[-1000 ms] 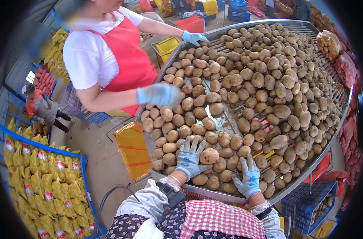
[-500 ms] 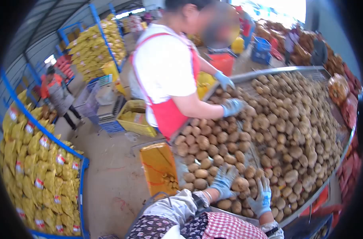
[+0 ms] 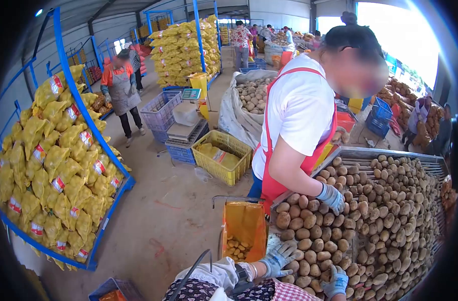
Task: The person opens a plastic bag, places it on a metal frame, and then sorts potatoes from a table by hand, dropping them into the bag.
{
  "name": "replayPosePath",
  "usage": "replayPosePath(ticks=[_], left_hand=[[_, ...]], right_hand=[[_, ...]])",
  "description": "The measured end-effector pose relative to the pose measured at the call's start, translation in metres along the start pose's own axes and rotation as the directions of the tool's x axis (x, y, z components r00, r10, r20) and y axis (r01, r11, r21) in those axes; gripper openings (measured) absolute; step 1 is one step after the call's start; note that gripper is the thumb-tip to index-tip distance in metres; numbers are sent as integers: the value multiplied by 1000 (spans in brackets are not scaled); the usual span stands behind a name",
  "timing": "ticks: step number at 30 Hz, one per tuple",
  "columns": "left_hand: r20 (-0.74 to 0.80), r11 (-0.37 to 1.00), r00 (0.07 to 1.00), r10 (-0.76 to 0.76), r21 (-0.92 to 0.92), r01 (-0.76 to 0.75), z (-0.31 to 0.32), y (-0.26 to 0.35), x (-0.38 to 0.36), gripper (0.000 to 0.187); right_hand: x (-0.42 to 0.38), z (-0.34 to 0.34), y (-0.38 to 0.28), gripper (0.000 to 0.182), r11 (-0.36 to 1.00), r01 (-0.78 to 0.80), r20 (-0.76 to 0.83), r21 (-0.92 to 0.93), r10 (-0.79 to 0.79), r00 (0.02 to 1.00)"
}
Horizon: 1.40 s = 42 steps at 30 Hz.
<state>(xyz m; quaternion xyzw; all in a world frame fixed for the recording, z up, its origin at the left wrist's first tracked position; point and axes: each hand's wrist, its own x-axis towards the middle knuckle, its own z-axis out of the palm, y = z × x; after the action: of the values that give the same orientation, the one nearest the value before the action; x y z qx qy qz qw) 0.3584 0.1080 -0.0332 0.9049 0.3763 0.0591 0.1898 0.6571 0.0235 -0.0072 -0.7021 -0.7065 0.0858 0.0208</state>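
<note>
My left hand (image 3: 278,257), in a blue-grey glove, lies with its fingers spread on the potatoes at the near left corner of the sorting table (image 3: 360,152). It is right beside an orange mesh bag (image 3: 244,220) that hangs open at the table's end, with a few small potatoes (image 3: 236,249) in its bottom. My right hand (image 3: 336,282), also gloved, rests fingers apart on the potato pile (image 3: 384,226) close to my body. Neither hand grips a potato. My sleeves and checked apron fill the bottom edge.
A co-worker in a white shirt and red apron (image 3: 295,120) leans over the table's left side, gloved hand (image 3: 332,196) on the potatoes. On the floor stand a yellow crate (image 3: 222,157), blue crates, a scale (image 3: 188,116), a white sack of potatoes (image 3: 249,98) and blue racks of yellow bags (image 3: 53,160). More people stand behind.
The view has lifted and swung left, so the table now sits low on the right. My left hand has slid to the table's corner by the orange bag; my right hand stays on the pile.
</note>
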Motion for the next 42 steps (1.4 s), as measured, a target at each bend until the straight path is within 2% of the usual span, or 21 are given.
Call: replayPosePath(ticks=[6,9,10,11,12,14,16,18,20,21,22,23,24,26,29,31,34,35,38,40,42], left_hand=[[99,998,993,62,-16,-61,-1,5,12,71],[117,996,990,84,6,-86,4,1,15,72],[105,996,991,83,4,-84,8,1,14,72],[126,995,987,98,0,-99,8,1,13,72],[135,995,986,97,3,-99,6,0,13,72],[161,992,979,122,12,-125,-2,0,19,72],[189,986,968,165,-56,-157,-11,5,28,71],[63,956,959,276,-118,-267,-9,15,37,71],[8,909,915,404,-118,-400,-17,31,51,68],[-79,872,879,469,-114,-476,-5,33,59,76],[84,896,895,438,-125,-426,-6,40,68,75],[107,902,897,429,-103,-419,-5,45,75,76],[127,899,894,431,27,-437,4,47,81,76],[109,894,896,431,85,-440,13,45,91,76],[14,915,937,350,210,-345,5,43,119,76],[-59,940,963,262,241,-241,7,35,148,70],[-150,950,975,164,290,-116,17,39,171,66],[-120,952,984,131,292,-92,25,37,169,68],[7,958,964,264,114,-263,17,58,120,73],[251,858,866,433,179,-481,2,78,81,72],[250,864,843,476,47,-502,5,77,69,72]], right_hand=[[0,1,5,73,999,-46,-28,6,47,999],[-9,6,8,74,981,-87,-183,174,119,976],[-12,12,11,65,936,-87,-290,342,193,937],[-11,15,10,58,619,-46,-248,784,381,891],[-13,18,8,51,128,65,-124,990,526,842],[-33,-15,2,56,-516,28,229,856,428,874],[-41,-19,17,56,-604,55,192,795,336,922],[-35,-46,-8,59,-680,182,261,711,494,829],[-35,-61,-14,60,-785,233,346,575,491,799],[-34,-77,-24,60,-885,230,237,406,345,908],[-33,-71,-17,61,-882,297,217,366,391,894],[-43,-42,8,64,-838,203,178,506,332,926],[-45,-21,25,68,-868,177,100,465,250,963],[-48,-31,21,71,-857,269,241,440,401,884],[-57,-40,22,73,-858,235,179,457,347,921],[-61,-29,26,72,-910,310,79,274,342,936],[-70,-34,20,72,-888,328,168,322,395,903],[-77,-27,23,68,-938,252,14,239,263,965],[-87,-34,19,64,-881,374,-3,290,390,921],[-94,-32,19,66,-892,356,30,278,378,925],[-99,-32,16,63,-845,393,200,364,483,853]])
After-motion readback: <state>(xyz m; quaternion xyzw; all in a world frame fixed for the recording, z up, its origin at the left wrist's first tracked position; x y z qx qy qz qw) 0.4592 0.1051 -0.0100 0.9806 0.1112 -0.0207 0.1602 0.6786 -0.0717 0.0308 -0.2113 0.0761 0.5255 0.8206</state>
